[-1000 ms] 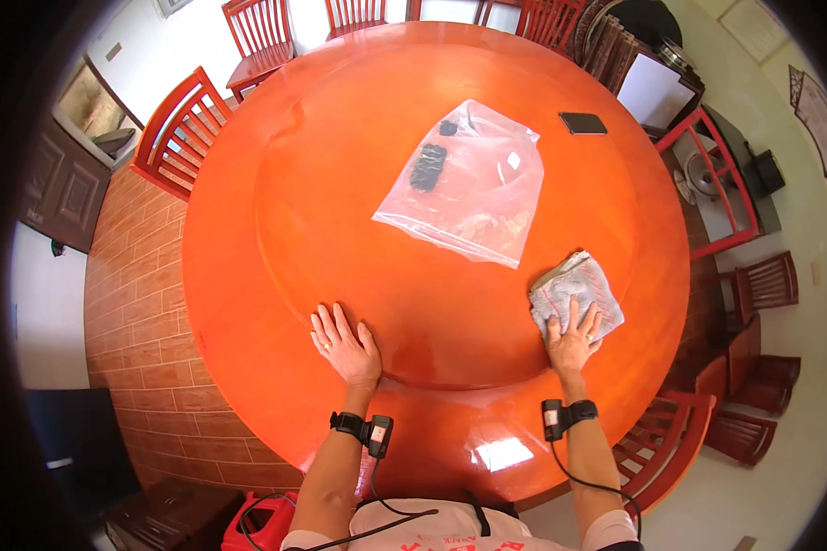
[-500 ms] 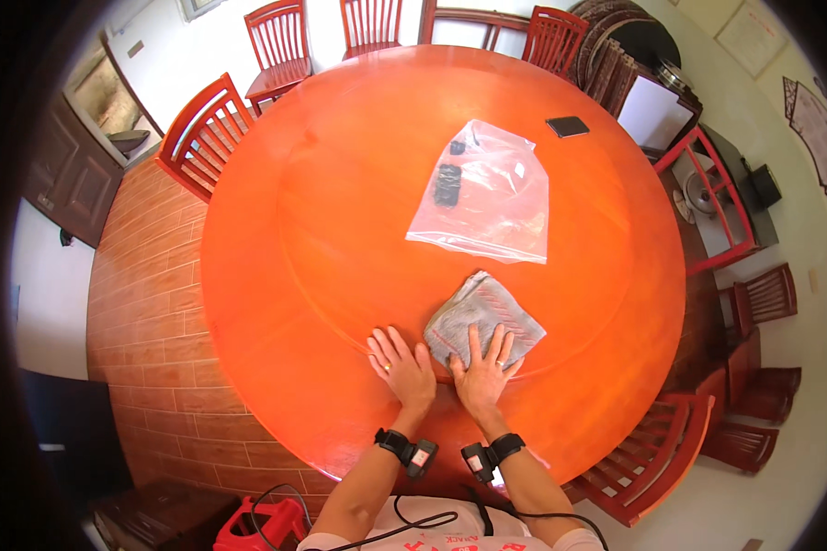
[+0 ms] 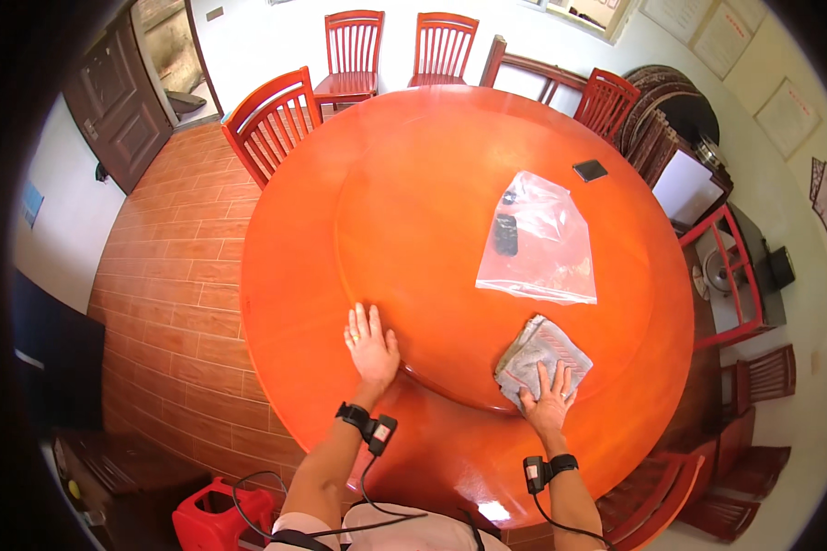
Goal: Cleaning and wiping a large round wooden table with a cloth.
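Note:
A folded grey cloth point(image 3: 529, 359) with reddish stripes lies on the round orange-red wooden table point(image 3: 413, 230). My right hand point(image 3: 549, 404) rests on the cloth's near edge, fingers spread and pressing flat. Well to the left, my left hand point(image 3: 373, 354) is open, palm down, by the rim of the raised round centre of the table, with nothing in it. Beyond the cloth lies a clear zip bag point(image 3: 547, 248) with a dark item point(image 3: 506, 235) showing in it.
A black phone point(image 3: 590, 171) lies toward the table's far right. Red wooden chairs point(image 3: 280, 129) stand around the table. A red plastic stool point(image 3: 220, 508) is at the lower left. Thin cables run from the bands on both my wrists. A door point(image 3: 119, 106) stands at the far left.
My left hand has moved left, away from the cloth and my right hand. My right hand stays on the cloth. The whole view has shifted, with table and bag appearing farther right and lower.

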A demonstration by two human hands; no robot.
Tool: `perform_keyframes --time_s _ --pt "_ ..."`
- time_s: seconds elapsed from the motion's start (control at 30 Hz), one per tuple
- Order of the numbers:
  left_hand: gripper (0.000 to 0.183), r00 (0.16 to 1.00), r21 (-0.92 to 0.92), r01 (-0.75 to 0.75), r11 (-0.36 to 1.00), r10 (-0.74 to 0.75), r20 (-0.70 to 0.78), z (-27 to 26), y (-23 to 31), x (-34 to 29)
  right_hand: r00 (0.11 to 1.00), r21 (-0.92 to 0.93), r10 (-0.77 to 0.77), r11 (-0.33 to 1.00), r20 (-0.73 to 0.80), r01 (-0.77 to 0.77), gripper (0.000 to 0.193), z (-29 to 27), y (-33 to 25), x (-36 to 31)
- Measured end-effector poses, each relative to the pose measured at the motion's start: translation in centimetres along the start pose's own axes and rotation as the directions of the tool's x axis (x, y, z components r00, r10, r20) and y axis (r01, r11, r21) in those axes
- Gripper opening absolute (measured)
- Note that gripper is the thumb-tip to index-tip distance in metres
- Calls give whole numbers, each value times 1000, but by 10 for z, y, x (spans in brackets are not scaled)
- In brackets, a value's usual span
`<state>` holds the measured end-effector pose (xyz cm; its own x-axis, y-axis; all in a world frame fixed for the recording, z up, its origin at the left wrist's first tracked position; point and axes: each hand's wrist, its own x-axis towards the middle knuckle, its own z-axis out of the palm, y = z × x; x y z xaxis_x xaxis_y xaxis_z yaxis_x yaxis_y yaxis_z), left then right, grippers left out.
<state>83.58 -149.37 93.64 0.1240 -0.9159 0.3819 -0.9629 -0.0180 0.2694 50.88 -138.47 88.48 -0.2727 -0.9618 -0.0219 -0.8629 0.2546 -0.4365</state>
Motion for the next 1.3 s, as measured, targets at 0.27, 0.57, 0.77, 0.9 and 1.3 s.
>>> perform_keyframes --time_s 0.27,0.57,0.77,0.9,1.3 --pt "60 990 134 -66 989 48 133 3 -32 24 998 -13 25 1000 54 -24 69 -7 30 16" --pt "62 991 52 38 998 -45 130 18 10 -21 916 -58 390 917 -93 -396 67 30 -27 9" --pt "67 996 20 55 998 -56 63 22 35 -61 942 -103 315 939 -118 -327 71 42 -80 -8" --pt "74 996 10 52 999 -53 65 20 58 -90 960 -131 277 951 -30 -279 71 42 -115 -5" --pt "63 994 -55 -68 996 72 78 -16 32 -55 996 -13 -81 997 36 82 73 15 -47 -9"
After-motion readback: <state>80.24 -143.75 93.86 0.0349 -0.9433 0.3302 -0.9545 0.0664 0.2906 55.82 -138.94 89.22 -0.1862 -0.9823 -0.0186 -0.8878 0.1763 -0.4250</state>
